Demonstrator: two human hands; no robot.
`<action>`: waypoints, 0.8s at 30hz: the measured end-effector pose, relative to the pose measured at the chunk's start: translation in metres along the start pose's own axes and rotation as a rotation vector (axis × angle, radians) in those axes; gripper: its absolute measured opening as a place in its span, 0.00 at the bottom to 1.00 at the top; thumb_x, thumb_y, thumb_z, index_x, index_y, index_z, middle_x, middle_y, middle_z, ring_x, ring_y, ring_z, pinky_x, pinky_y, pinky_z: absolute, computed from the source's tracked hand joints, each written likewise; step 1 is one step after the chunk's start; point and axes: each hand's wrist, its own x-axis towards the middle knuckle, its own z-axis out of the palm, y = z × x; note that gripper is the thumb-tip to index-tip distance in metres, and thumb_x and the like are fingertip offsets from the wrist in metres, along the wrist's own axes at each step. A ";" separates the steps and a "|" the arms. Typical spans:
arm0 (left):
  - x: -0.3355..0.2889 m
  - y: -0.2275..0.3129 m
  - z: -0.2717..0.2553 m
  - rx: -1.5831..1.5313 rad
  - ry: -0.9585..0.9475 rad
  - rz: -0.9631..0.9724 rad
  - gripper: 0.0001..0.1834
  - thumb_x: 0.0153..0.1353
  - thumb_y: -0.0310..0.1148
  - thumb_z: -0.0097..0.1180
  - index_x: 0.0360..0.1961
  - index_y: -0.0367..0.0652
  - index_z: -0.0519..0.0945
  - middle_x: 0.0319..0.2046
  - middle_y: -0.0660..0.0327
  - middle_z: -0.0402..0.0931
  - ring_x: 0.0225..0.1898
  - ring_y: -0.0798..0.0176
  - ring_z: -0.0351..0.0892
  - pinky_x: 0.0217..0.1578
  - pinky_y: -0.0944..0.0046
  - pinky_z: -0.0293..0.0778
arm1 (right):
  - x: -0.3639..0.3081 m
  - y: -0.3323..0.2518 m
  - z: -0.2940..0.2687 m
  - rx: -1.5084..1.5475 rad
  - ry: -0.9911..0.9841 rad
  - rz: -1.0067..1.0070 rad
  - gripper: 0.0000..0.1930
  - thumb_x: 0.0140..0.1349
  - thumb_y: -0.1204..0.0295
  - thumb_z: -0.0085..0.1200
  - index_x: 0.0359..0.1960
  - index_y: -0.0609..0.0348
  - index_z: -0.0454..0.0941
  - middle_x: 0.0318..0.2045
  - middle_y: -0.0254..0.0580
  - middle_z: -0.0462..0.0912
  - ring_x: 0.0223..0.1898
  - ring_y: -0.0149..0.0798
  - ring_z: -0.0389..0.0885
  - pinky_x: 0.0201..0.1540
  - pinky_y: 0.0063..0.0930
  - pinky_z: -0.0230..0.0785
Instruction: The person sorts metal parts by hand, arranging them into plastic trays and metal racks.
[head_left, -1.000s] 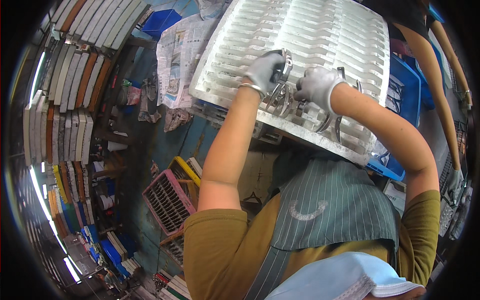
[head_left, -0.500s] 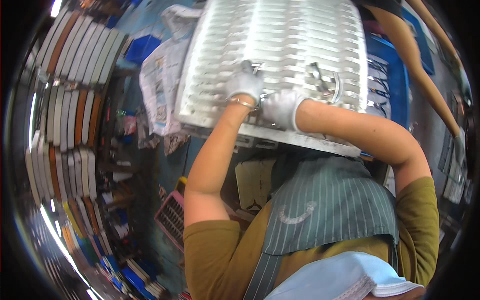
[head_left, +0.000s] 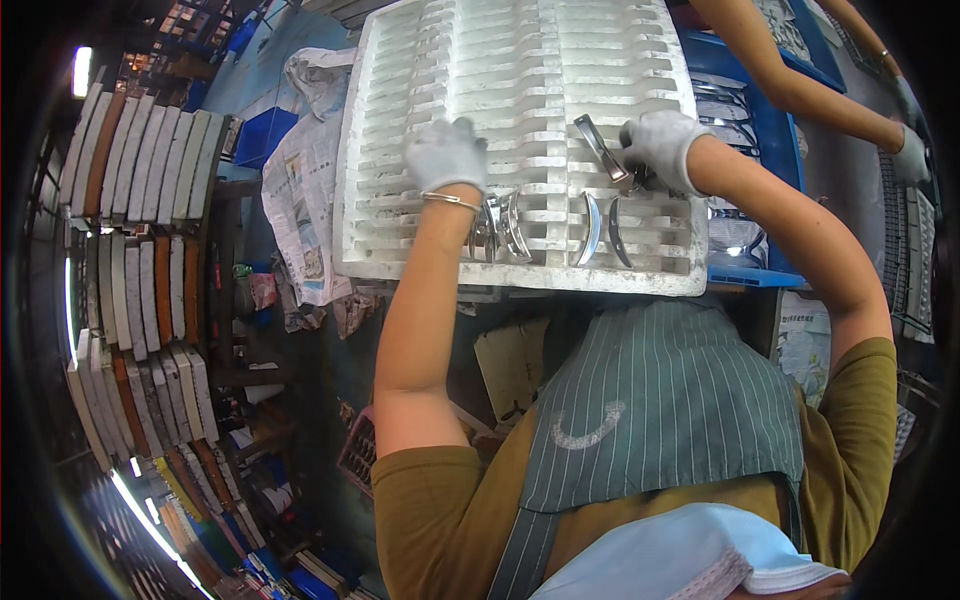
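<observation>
A white slotted tray (head_left: 520, 272) lies in front of me, with rows of narrow slots. My left hand (head_left: 447, 155), in a pale glove, hovers over its left part, fingers loosely bent and slightly apart, with nothing seen in them. Below that wrist, several shiny curved metal pieces (head_left: 515, 228) stand close together in slots. To their right, two more curved metal pieces (head_left: 590, 230) stand apart. My gloved right hand (head_left: 662, 150) is closed at the tray's right side, around a curved metal piece mostly hidden by the fingers. Beside its fingertips, a flat bowed metal piece (head_left: 600, 150) lies slanted across the slots.
A blue crate (head_left: 785, 200) holding metal pieces stands right of the tray. Another person's arm (head_left: 830, 100) reaches in beyond it. Newspaper (head_left: 300, 215) hangs at the tray's left. Stacked slabs (head_left: 135, 160) and a blue bin (head_left: 266, 137) are farther left.
Both hands have moved apart: the left up and left, off the metal pieces, the right across to the tray's right side. Metal pieces formerly covered by my hands now show in the slots.
</observation>
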 end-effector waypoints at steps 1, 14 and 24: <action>0.002 0.009 -0.003 -0.068 0.072 0.078 0.16 0.54 0.49 0.50 0.40 0.55 0.79 0.34 0.57 0.76 0.38 0.59 0.76 0.36 0.59 0.72 | 0.003 -0.001 0.006 -0.037 -0.026 0.026 0.09 0.45 0.77 0.53 0.29 0.49 0.79 0.32 0.36 0.77 0.35 0.43 0.78 0.36 0.34 0.70; -0.006 0.108 -0.018 -0.132 -0.140 0.556 0.14 0.54 0.45 0.48 0.37 0.53 0.79 0.34 0.52 0.75 0.39 0.54 0.76 0.37 0.59 0.72 | -0.051 -0.041 -0.008 1.349 -0.006 0.330 0.19 0.55 0.75 0.52 0.49 0.61 0.65 0.22 0.36 0.74 0.20 0.28 0.73 0.22 0.21 0.68; -0.004 0.094 -0.017 -0.343 -0.187 0.368 0.17 0.51 0.35 0.52 0.45 0.51 0.74 0.34 0.49 0.76 0.39 0.51 0.77 0.39 0.55 0.73 | -0.041 -0.046 0.006 0.929 -0.049 0.337 0.10 0.59 0.68 0.46 0.40 0.58 0.73 0.27 0.44 0.78 0.28 0.38 0.79 0.30 0.27 0.72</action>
